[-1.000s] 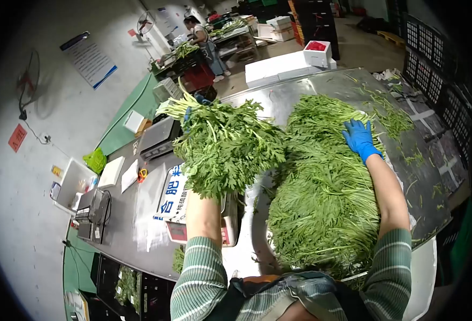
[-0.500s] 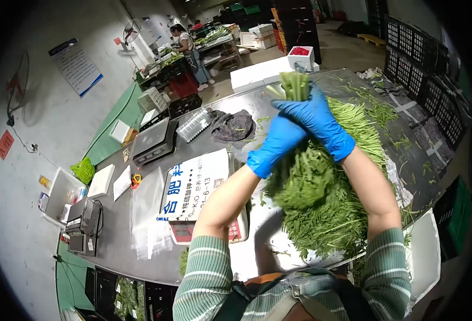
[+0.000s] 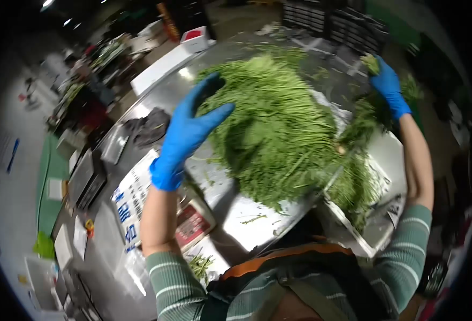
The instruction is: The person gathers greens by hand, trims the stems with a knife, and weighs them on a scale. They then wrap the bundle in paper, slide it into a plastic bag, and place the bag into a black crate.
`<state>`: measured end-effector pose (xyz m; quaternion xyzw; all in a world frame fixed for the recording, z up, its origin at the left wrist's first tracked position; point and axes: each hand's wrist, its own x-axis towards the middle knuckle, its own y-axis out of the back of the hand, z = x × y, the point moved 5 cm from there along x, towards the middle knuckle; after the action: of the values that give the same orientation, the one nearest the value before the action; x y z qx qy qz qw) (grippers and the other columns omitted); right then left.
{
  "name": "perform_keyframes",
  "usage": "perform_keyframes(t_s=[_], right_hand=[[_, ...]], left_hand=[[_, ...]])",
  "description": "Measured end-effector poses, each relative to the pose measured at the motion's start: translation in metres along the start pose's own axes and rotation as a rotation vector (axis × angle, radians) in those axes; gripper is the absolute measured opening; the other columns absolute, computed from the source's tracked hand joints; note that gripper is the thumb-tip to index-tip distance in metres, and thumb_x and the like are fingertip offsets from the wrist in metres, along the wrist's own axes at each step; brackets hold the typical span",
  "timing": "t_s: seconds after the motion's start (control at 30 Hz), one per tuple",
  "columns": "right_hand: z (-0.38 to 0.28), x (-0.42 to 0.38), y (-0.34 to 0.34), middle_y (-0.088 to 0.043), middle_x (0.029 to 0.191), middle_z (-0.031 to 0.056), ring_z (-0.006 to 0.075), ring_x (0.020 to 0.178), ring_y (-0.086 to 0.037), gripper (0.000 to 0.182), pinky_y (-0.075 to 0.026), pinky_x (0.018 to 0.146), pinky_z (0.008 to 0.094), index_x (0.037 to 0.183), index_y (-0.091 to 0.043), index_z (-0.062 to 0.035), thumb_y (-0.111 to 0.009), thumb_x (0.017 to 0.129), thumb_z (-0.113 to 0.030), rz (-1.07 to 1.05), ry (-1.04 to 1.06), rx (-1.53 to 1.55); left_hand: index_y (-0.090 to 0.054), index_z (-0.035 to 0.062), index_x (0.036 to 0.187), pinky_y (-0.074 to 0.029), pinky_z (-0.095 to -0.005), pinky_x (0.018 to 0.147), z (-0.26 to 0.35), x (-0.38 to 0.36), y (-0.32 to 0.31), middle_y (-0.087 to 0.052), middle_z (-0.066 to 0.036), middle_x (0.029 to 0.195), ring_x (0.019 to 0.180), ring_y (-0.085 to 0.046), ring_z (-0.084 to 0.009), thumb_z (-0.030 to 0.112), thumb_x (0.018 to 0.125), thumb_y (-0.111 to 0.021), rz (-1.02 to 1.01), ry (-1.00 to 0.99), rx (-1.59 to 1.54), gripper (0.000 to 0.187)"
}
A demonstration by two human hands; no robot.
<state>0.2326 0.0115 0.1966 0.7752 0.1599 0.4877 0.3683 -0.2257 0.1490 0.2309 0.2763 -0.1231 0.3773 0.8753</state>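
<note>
My left hand, in a blue glove, is empty, its thumb and fingers spread beside the left side of a large pile of leafy greens with long thin stems. Out at the upper right, my gloved right hand is closed around the stem end of a bunch of greens. The leaves of this bunch hang down over the white foam box at the table's right edge. More greens lie inside that box. Motion blurs the bunch somewhat.
A scale with a printed white sack stands left of the pile. Beyond are a dark cloth, a black device and a long white foam block. Black crates stand behind the table.
My hands have parted: the left let go of the bunch and moved left, while the right carried it rightward over the foam box. The view has turned to the right.
</note>
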Motion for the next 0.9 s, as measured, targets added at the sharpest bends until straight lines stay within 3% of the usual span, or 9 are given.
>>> perform_keyframes(t_s=[0.03,0.2,0.27,0.4,0.5,0.53,0.63,0.87,0.9], right_hand=[[-0.016,-0.017,0.021,-0.055,0.107,0.0180,0.0334,0.096,-0.055,0.060,-0.045,0.079,0.0378,0.121,-0.045,-0.0140,-0.060,0.063,-0.005,0.110,0.107,0.047],[-0.028,-0.039,0.066,-0.060,0.096,0.0160,0.0294,0.089,-0.059,0.048,-0.047,0.076,0.0357,0.110,-0.051,-0.0064,-0.066,0.066,-0.019,0.137,-0.143,0.208],[-0.036,-0.054,0.060,-0.061,0.093,0.0142,0.0234,0.086,-0.060,0.047,-0.048,0.074,0.0332,0.107,-0.053,-0.0039,-0.067,0.066,-0.021,0.148,-0.164,0.565],[-0.098,-0.087,0.061,-0.062,0.088,0.0111,0.0187,0.080,-0.060,0.043,-0.048,0.072,0.0311,0.101,-0.054,-0.0028,-0.067,0.066,-0.023,0.163,-0.164,0.637],[-0.141,-0.110,0.061,-0.060,0.079,0.0111,0.0170,0.070,-0.058,0.041,-0.047,0.065,0.0301,0.094,-0.054,0.0023,-0.068,0.063,-0.022,0.107,-0.288,0.785],[-0.142,-0.119,0.058,-0.060,0.078,0.0076,0.0143,0.069,-0.057,0.036,-0.047,0.064,0.0280,0.092,-0.056,0.0008,-0.069,0.064,-0.018,0.103,-0.356,0.897],[-0.144,-0.146,0.055,-0.057,0.074,0.0027,0.0109,0.063,-0.055,0.026,-0.046,0.057,0.0244,0.087,-0.057,-0.0012,-0.069,0.066,-0.010,0.103,-0.555,1.273],[-0.113,-0.195,-0.006,-0.059,0.075,0.0033,0.0118,0.063,-0.056,0.024,-0.047,0.057,0.0252,0.090,-0.058,-0.0008,-0.067,0.069,-0.008,0.042,-0.744,1.600],[-0.107,-0.199,-0.025,-0.061,0.085,0.0048,0.0130,0.076,-0.058,0.030,-0.046,0.071,0.0263,0.097,-0.058,-0.0002,-0.067,0.072,-0.012,-0.173,-0.716,1.694]], left_hand=[[-0.040,0.0008,0.125,-0.032,-0.0314,0.097,0.008,0.000,-0.012,-0.048,-0.013,0.122,0.115,-0.043,-0.0198,0.020,0.075,-0.068,-0.054,-0.017,0.009,0.060],[-0.039,0.0019,0.126,-0.030,-0.0333,0.099,0.007,0.019,-0.085,-0.046,-0.014,0.124,0.117,-0.041,-0.0226,0.026,0.071,-0.070,-0.245,-0.196,0.034,0.068],[-0.030,0.0000,0.130,-0.027,-0.0342,0.101,0.023,0.021,-0.123,-0.037,-0.018,0.130,0.122,-0.035,-0.0260,0.035,0.066,-0.073,-0.319,-0.262,0.052,0.084],[-0.017,-0.0042,0.132,-0.023,-0.0359,0.103,0.018,0.023,-0.199,-0.024,-0.026,0.134,0.124,-0.029,-0.0320,0.052,0.057,-0.073,-0.346,-0.411,0.155,0.109],[-0.021,-0.0039,0.131,-0.031,-0.0339,0.099,-0.013,0.022,-0.245,-0.035,-0.021,0.129,0.118,-0.038,-0.0264,0.046,0.058,-0.076,-0.484,-0.139,-0.294,0.104],[-0.028,-0.0008,0.127,-0.039,-0.0305,0.091,-0.023,0.009,-0.259,-0.048,-0.013,0.117,0.106,-0.047,-0.0200,0.030,0.061,-0.078,-0.602,0.155,-0.593,0.088],[-0.037,0.0031,0.121,-0.043,-0.0262,0.082,-0.010,-0.023,-0.264,-0.053,-0.005,0.105,0.095,-0.051,-0.0136,0.009,0.066,-0.074,-0.586,0.319,-0.875,0.067],[-0.049,-0.0018,0.108,-0.045,-0.0261,0.077,-0.044,-0.055,-0.282,-0.059,-0.007,0.092,0.082,-0.057,-0.0138,0.008,0.067,-0.068,-0.534,0.554,-0.698,0.047],[-0.048,-0.0024,0.108,-0.045,-0.0263,0.076,-0.054,-0.058,-0.285,-0.059,-0.008,0.090,0.081,-0.057,-0.0143,0.007,0.067,-0.068,-0.538,0.630,-0.653,0.047]])
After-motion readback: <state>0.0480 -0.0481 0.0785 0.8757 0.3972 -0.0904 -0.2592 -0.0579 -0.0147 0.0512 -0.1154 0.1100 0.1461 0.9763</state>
